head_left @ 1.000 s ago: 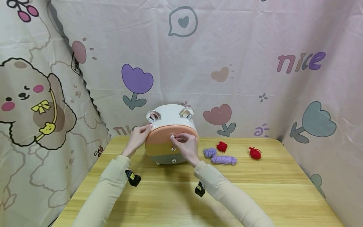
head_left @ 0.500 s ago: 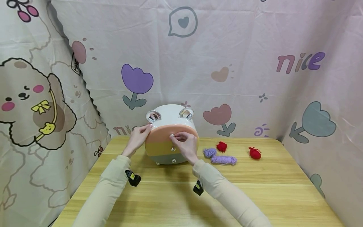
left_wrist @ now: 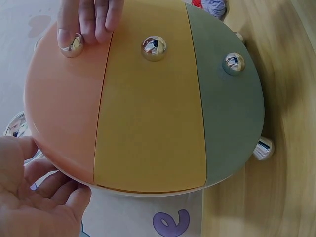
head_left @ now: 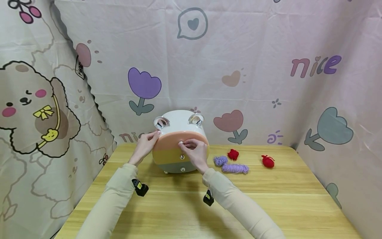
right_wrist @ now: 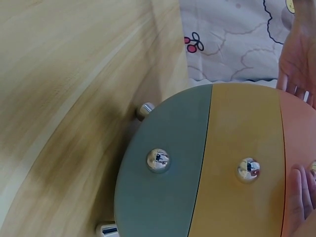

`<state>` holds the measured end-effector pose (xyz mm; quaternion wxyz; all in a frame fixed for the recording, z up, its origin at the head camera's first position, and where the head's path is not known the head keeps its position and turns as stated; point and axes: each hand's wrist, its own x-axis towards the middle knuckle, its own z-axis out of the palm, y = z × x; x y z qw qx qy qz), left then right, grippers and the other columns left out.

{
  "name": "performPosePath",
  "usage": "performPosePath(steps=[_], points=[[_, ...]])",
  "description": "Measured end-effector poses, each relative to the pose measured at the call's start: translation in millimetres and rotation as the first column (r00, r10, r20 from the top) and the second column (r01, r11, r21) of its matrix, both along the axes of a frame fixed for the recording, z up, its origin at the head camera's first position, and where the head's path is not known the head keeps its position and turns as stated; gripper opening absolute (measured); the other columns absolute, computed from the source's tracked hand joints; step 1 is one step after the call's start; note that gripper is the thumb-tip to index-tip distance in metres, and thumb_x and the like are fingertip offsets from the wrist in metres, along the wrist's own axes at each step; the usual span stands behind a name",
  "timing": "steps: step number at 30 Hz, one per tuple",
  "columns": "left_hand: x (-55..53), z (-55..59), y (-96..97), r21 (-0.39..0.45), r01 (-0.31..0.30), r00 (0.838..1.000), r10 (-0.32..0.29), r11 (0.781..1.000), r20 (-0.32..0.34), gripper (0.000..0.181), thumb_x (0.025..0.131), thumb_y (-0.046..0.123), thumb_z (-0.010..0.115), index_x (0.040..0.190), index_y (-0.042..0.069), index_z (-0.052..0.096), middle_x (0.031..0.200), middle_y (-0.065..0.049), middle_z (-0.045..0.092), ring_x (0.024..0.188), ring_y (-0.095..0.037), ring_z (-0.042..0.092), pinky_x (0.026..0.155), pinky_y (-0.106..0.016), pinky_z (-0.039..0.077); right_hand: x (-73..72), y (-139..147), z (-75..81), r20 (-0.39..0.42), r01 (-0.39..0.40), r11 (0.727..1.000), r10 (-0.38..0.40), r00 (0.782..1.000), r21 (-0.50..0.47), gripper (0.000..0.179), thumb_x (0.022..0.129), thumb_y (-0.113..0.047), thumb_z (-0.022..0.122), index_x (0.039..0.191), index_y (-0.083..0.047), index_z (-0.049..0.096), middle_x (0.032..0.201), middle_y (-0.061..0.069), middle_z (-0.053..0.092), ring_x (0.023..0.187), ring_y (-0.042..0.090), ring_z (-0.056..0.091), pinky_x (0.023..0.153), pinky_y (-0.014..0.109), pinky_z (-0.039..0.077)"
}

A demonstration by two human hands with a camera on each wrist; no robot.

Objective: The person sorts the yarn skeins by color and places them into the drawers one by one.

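Observation:
A small drawer cabinet with a white body and two shiny ear-like rings stands at the back of the table. Its rounded front has a peach drawer on top, a yellow drawer in the middle and a grey-green drawer below, each with a silver knob. My left hand grips the cabinet's upper left edge, thumb near the ear and fingers along the side. With thumb and fingers, my right hand pinches the peach drawer's knob, partly covering it.
Right of the cabinet lie two purple yarn bundles and a red yarn bundle. Farther right is another small red bundle. A printed curtain hangs behind the wooden table and along both sides.
My right hand and forearm have shifted very slightly left since the first frame, still at the top knob. My left hand and the yarn look unchanged.

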<state>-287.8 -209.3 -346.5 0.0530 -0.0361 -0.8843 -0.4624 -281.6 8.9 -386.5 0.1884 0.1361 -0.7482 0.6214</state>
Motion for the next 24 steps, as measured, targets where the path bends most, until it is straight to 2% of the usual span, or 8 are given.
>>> performPosePath(steps=[6,11,17,24], points=[[-0.2,-0.1,0.1,-0.002,-0.006,1.0,0.006,1.0,0.006,0.06,0.107,0.045,0.043,0.152,0.006,0.041,0.16,-0.014,0.038,0.149,-0.039,0.036,0.12,-0.055,0.035,0.6,0.5,-1.9,0.015,-0.008,1.0,0.008,1.0,-0.017,0.018,0.084,-0.015,0.082,0.09,0.001,0.076,0.086,0.018,0.078,0.072,0.013,0.073,0.059,0.014,0.053],[-0.7,0.4,1.2,-0.007,-0.009,1.0,0.009,1.0,0.009,0.061,0.107,0.045,0.043,0.152,0.005,0.041,0.161,-0.014,0.037,0.149,-0.039,0.035,0.121,-0.055,0.033,3.1,5.1,-10.2,0.04,-0.022,1.0,0.023,0.999,-0.022,0.019,0.083,-0.015,0.082,0.092,0.001,0.076,0.087,0.018,0.078,0.071,0.008,0.071,0.061,0.015,0.054],[-0.5,0.8,1.1,-0.001,-0.007,1.0,0.007,1.0,0.012,0.06,0.107,0.045,0.042,0.153,0.006,0.04,0.161,-0.013,0.036,0.15,-0.038,0.034,0.121,-0.054,0.033,5.9,11.7,-28.1,0.047,-0.014,1.0,0.013,0.999,0.019,0.021,0.082,-0.016,0.083,0.093,0.0,0.075,0.086,0.018,0.078,0.071,0.015,0.074,0.061,0.017,0.056],[-0.1,0.5,1.1,0.003,-0.007,1.0,0.007,1.0,0.022,0.062,0.107,0.047,0.042,0.153,0.006,0.04,0.162,-0.013,0.035,0.15,-0.039,0.034,0.121,-0.055,0.033,9.1,10.8,-48.4,0.105,-0.019,0.999,0.015,0.994,0.032,0.023,0.081,-0.021,0.084,0.092,-0.003,0.075,0.086,0.016,0.078,0.072,0.018,0.074,0.062,0.019,0.058]])
